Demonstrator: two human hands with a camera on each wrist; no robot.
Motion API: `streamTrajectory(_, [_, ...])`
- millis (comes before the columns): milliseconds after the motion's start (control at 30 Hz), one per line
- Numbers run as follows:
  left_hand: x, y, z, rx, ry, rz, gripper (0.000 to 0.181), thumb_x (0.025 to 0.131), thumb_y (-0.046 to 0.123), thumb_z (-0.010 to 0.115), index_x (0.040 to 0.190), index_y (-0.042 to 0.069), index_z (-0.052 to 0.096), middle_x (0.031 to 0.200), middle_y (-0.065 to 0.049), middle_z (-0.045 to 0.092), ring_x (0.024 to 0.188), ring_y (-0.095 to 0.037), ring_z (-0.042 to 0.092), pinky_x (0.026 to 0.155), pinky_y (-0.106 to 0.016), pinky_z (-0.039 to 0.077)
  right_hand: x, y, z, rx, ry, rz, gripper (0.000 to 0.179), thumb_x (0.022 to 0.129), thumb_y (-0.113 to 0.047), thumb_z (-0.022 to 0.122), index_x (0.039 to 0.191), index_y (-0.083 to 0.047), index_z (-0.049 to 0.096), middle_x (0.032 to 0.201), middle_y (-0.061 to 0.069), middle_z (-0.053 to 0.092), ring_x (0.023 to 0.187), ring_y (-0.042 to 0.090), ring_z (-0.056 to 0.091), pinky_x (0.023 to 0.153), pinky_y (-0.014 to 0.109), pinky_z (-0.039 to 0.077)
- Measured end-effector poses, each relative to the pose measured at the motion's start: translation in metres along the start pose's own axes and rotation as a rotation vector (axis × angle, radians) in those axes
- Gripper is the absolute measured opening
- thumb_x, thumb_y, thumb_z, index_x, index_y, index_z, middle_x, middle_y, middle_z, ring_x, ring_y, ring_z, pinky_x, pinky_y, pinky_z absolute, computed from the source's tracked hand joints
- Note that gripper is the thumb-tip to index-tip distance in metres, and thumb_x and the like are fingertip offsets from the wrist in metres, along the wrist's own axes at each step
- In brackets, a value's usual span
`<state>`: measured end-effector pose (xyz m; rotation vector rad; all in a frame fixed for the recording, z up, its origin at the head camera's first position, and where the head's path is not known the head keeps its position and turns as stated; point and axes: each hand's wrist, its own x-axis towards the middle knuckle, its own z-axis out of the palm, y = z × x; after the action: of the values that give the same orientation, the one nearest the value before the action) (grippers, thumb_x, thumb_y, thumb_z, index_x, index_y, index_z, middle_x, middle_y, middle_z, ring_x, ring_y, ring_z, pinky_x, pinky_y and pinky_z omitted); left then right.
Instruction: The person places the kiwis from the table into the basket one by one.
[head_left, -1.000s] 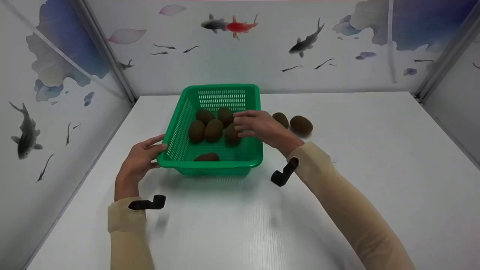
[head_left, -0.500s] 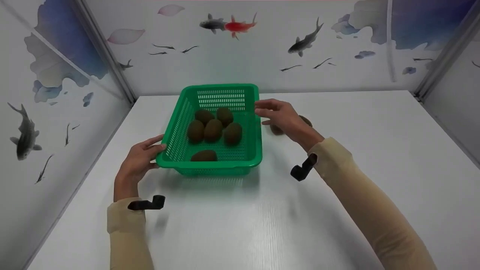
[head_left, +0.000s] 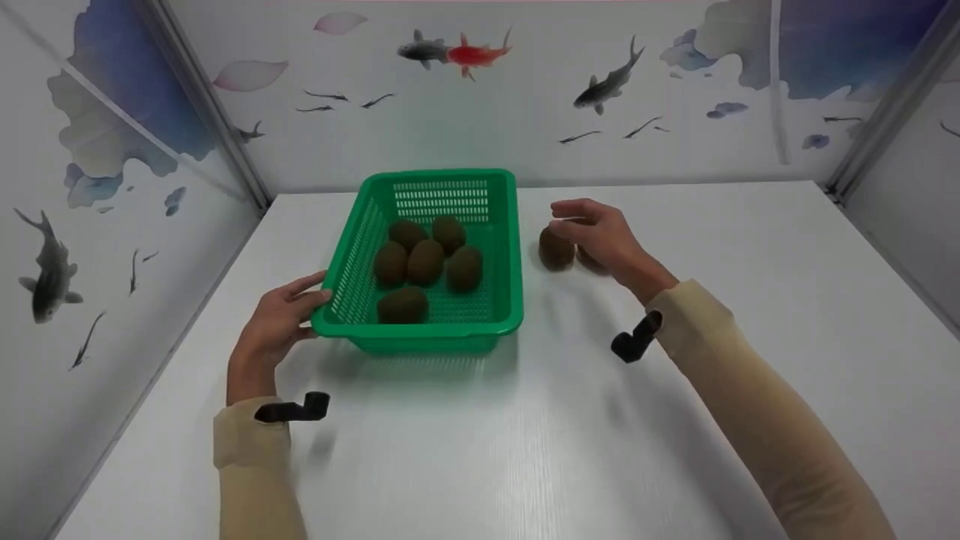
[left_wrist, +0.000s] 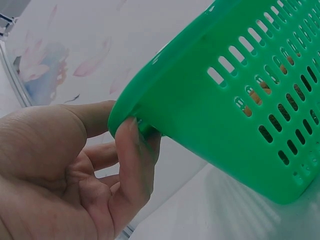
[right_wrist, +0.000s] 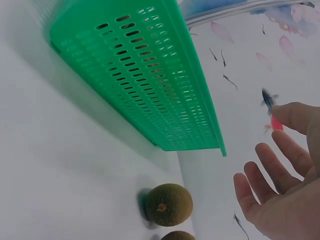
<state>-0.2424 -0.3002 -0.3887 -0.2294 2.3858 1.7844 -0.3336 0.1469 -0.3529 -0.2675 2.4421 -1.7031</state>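
Note:
A green plastic basket point(head_left: 519, 285) with slotted walls stands on the white table, with several brown kiwifruit point(head_left: 425, 262) inside. At its left side my left hand point(head_left: 276, 322) grips the rim; in the left wrist view the fingers point(left_wrist: 134, 165) curl under the rim's edge. To the right of the basket my right hand point(head_left: 604, 236) hovers over two kiwifruit on the table, fingers spread and holding nothing. One loose kiwifruit point(head_left: 556, 249) shows beside the fingertips in the head view, and the other kiwifruit point(head_left: 591, 261) is partly hidden behind the hand.
White walls point(head_left: 465, 120) printed with fish and blue shapes enclose the table point(head_left: 465, 450) at the back and both sides. The basket's far end stands close to the back wall. A black camera mount sits on each sleeve.
My right hand has moved out of the basket, rightward to above the loose kiwifruit. Inside the basket, the nearest kiwifruit has shifted slightly left and back. My left hand stays on the rim.

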Motion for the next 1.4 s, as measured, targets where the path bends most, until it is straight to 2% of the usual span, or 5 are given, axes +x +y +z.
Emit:
streamTrajectory(300, [0.001,0.000,-0.001,-0.011,-0.014,0.005,0.062,0.103,0.034,0.057,0.158,0.017,0.033,0.143,-0.012,0.056,0.098,-0.005,0.065,0.081,-0.024,0.055,0.000,0.021,-0.020,-0.068,0.077,-0.035,0.047,0.100,-0.026,0.062,0.144,-0.014,0.053,0.151,0.009,0.048,0.145,0.026,0.038,0.119,0.048,0.032])
streamTrajectory(533, [0.002,-0.003,-0.003,-0.012,-0.015,-0.001,0.062,0.103,0.034,0.057,0.158,0.018,0.034,0.132,-0.003,0.063,0.098,-0.004,0.065,0.082,-0.025,0.055,0.003,0.039,-0.032,-0.151,0.081,-0.072,0.052,0.100,-0.026,0.062,0.148,-0.015,0.048,0.157,0.011,0.041,0.150,0.029,0.030,0.120,0.052,0.030])
streamTrajectory(733, [0.002,-0.003,-0.003,0.000,-0.013,-0.011,0.063,0.102,0.038,0.058,0.157,0.018,0.035,0.122,0.004,0.064,0.099,-0.004,0.065,0.083,-0.025,0.055,0.005,0.054,-0.037,-0.167,0.088,-0.041,0.057,0.100,-0.031,0.063,0.151,-0.014,0.045,0.160,0.012,0.036,0.151,0.031,0.027,0.119,0.053,0.032])
streamTrajectory(1167, [0.001,-0.002,-0.003,-0.010,-0.014,-0.012,0.064,0.102,0.038,0.059,0.157,0.018,0.035,0.137,-0.006,0.059,0.100,-0.005,0.065,0.084,-0.024,0.055,0.010,0.074,-0.036,-0.178,0.110,0.028,0.060,0.100,-0.023,0.063,0.154,-0.011,0.039,0.165,0.015,0.024,0.152,0.037,0.022,0.119,0.054,0.031])
streamTrajectory(1400, [0.001,-0.002,-0.002,0.007,-0.009,-0.007,0.064,0.102,0.038,0.057,0.158,0.018,0.034,0.141,-0.010,0.055,0.102,-0.006,0.064,0.084,-0.024,0.055,0.013,0.079,-0.031,-0.177,0.106,0.099,0.073,0.098,-0.022,0.064,0.159,-0.013,0.026,0.165,0.017,0.022,0.152,0.038,0.021,0.121,0.053,0.028])
